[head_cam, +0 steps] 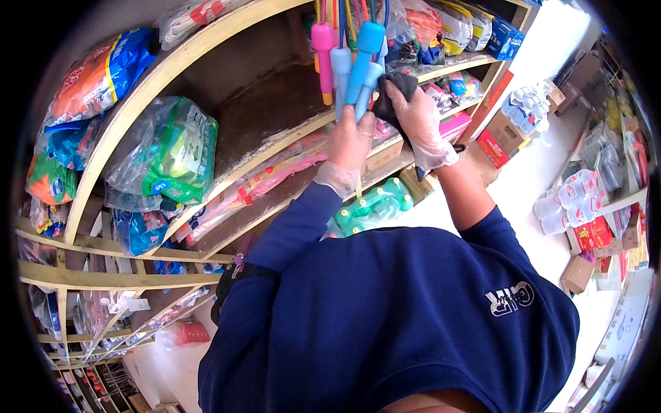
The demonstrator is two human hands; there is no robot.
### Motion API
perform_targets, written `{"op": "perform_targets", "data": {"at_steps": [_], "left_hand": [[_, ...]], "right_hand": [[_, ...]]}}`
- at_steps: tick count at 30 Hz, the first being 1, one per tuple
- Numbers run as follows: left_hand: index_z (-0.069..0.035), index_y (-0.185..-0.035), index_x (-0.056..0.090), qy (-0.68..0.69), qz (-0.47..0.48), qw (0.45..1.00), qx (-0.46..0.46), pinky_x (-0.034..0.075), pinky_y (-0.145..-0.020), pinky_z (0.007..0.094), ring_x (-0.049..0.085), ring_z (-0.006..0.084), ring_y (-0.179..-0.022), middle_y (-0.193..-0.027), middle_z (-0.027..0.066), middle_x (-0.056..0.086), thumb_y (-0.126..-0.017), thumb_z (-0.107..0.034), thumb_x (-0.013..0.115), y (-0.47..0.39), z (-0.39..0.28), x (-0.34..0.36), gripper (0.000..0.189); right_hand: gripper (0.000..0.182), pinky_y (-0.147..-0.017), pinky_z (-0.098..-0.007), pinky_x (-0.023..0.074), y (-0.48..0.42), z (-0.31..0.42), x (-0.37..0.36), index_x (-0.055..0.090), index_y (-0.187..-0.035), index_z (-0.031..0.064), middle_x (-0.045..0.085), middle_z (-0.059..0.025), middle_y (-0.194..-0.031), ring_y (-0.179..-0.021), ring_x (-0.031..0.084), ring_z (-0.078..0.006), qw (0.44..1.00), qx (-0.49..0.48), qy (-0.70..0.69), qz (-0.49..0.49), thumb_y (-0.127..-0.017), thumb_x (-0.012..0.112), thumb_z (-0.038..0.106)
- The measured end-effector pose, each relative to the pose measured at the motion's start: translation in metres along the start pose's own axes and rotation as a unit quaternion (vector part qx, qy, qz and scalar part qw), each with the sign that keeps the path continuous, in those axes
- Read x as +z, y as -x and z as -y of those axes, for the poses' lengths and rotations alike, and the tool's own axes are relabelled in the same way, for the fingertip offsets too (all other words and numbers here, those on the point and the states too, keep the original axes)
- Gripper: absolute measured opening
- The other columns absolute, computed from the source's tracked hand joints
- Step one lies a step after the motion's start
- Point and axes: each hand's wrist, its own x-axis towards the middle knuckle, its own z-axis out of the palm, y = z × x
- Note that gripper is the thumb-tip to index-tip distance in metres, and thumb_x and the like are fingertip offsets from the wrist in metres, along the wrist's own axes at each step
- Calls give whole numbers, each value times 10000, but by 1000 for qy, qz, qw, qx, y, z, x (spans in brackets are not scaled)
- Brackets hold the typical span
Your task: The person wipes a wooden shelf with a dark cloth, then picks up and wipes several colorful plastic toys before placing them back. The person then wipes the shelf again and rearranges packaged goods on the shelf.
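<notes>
Several jump ropes hang in a bunch at the top centre, with pink, pale blue and bright blue plastic handles. My left hand [351,139], in a clear disposable glove, has its fingers closed on the lower end of a blue jump rope handle [365,62]. Just to its right is my right hand [415,118], gloved likewise, gripping a dark cloth [384,103] beside the pale blue handles. A pink handle [323,57] hangs to the left, apart from both hands.
Behind the ropes runs a wooden shelf [258,113]. Bagged goods in green packaging [181,155] lie at its left. Below are a wrapped pack of green bottles [377,206] and a cardboard box [415,185]. Bottled water packs [568,201] stand across the aisle at right.
</notes>
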Motion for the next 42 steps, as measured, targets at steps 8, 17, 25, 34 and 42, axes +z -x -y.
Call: {"op": "perform_targets", "data": {"at_steps": [8, 17, 25, 34, 42], "left_hand": [[-63, -1109, 548, -41, 39, 997, -47, 492, -758, 382, 642, 280, -842, -933, 153, 657, -891, -431, 584, 2, 37, -42, 429], [-2, -1210, 470, 185, 89, 975, -87, 490, -746, 315, 598, 163, -880, -1022, 115, 623, -866, -216, 648, -32, 47, -15, 442], [-77, -1099, 515, -38, -91, 993, 67, 510, -636, 376, 663, 292, -761, -855, 150, 644, -887, -213, 609, 12, 33, -27, 268], [-113, -1099, 568, -140, -92, 955, 246, 516, -639, 391, 657, 327, -788, -902, 125, 658, -773, -222, 713, 5, 7, -39, 373], [-89, -1133, 613, 53, 55, 995, 62, 511, -698, 302, 660, 189, -813, -961, 81, 682, -792, -173, 708, -3, 6, -48, 364]], "right_hand": [[363, -785, -271, 476, -8, -44, -24, 630, -1092, 15, 638, -27, -964, -860, 581, -111, 947, 26, -318, -26, -918, 600, 333], [372, -827, -288, 467, 15, -8, -32, 603, -1110, 8, 626, -45, -998, -894, 579, -138, 926, 33, -375, 22, -927, 549, 328], [569, -953, -345, 451, 35, -15, -36, 484, -1271, 11, 587, -105, -1178, -1073, 575, -217, 884, 53, -457, 82, -919, 522, 456], [243, -745, -258, 463, 20, 50, 4, 591, -1028, 41, 603, -13, -922, -831, 557, -112, 910, -19, -391, 135, -890, 633, 236], [315, -736, -265, 492, 3, 57, -7, 620, -1056, 41, 650, -42, -933, -824, 606, -125, 862, 76, -438, 244, -866, 663, 287]]}}
